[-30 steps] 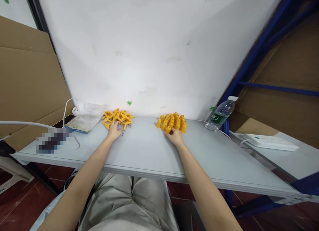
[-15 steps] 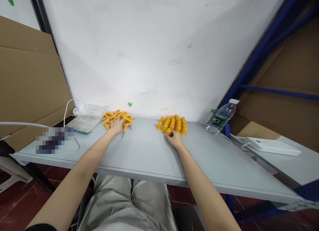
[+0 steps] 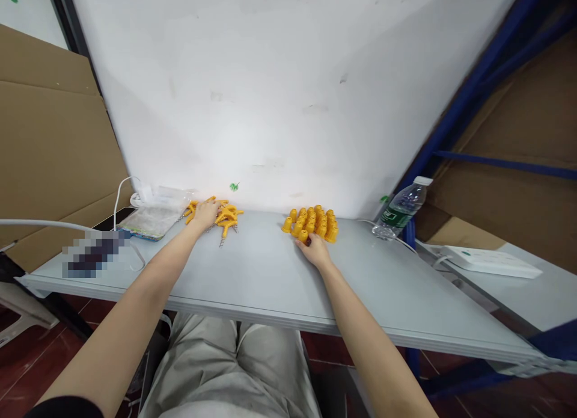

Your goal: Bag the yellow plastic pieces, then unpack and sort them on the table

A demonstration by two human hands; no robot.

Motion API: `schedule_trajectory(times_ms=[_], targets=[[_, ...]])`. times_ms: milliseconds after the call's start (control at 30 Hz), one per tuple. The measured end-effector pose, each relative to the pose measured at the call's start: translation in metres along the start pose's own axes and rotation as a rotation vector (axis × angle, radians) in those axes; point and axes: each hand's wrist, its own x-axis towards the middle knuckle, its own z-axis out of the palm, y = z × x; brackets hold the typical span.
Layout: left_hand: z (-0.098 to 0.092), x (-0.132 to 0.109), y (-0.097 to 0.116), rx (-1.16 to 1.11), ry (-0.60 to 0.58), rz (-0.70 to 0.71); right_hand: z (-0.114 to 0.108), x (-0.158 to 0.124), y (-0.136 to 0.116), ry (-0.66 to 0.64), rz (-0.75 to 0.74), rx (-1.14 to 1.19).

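Note:
My left hand (image 3: 206, 215) rests over a pile of yellow handled pieces (image 3: 228, 215) with metal spiral ends, at the left back of the table. Its fingertips are hidden among the pieces. On the right, my right hand (image 3: 317, 249) is closed around a yellow cup-shaped piece (image 3: 304, 236) at the front of a cluster. Behind it stand several more yellow cup-shaped pieces (image 3: 321, 221) packed closely together. A small dark spot shows between the right fingers, too small to make out.
A clear bottle (image 3: 399, 212) leans at the right back of the grey table (image 3: 265, 273). Plastic packaging (image 3: 155, 218), cables and a blurred-out object lie at the left. A white power strip (image 3: 493, 261) is on the surface to the right. A white wall rises behind.
My left hand has moved slightly back and left over the pile, uncovering more pieces on its right side. My right hand stays at the front cup-shaped piece.

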Motion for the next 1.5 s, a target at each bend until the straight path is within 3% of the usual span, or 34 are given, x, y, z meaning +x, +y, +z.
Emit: schedule_trajectory(times_ms=[100,200,300,400,567,800,967,1167,1300,1500], targets=[[-0.005,-0.008,-0.004,-0.215,0.142,-0.113,0.001,-0.004,-0.013,-0.060,0.005,-0.063],[-0.001,-0.016,0.000,-0.484,0.289,-0.199,0.009,-0.004,-0.036,-0.093,-0.114,0.005],[0.010,-0.021,0.016,-0.738,0.387,-0.248,0.027,0.001,-0.064,-0.125,-0.253,0.057],[0.025,-0.024,0.034,-0.904,0.461,-0.307,0.050,0.011,-0.085,-0.155,-0.278,0.063],[0.043,-0.030,0.046,-1.006,0.466,-0.298,0.075,0.010,-0.089,-0.121,-0.085,0.129],[0.052,-0.041,0.044,-1.170,0.351,-0.335,0.074,-0.004,-0.080,-0.154,0.113,0.280],[0.056,-0.045,0.047,-1.002,0.275,-0.274,0.075,-0.007,-0.081,-0.150,0.285,0.408],[0.051,-0.052,0.047,-0.644,0.269,-0.087,0.073,-0.003,-0.076,-0.156,0.308,0.541],[0.049,-0.053,0.048,-0.588,0.222,-0.097,0.070,0.000,-0.074,-0.172,0.307,0.566],[0.048,-0.053,0.046,-0.594,0.243,-0.128,0.064,0.000,-0.073,-0.155,0.267,0.516]])
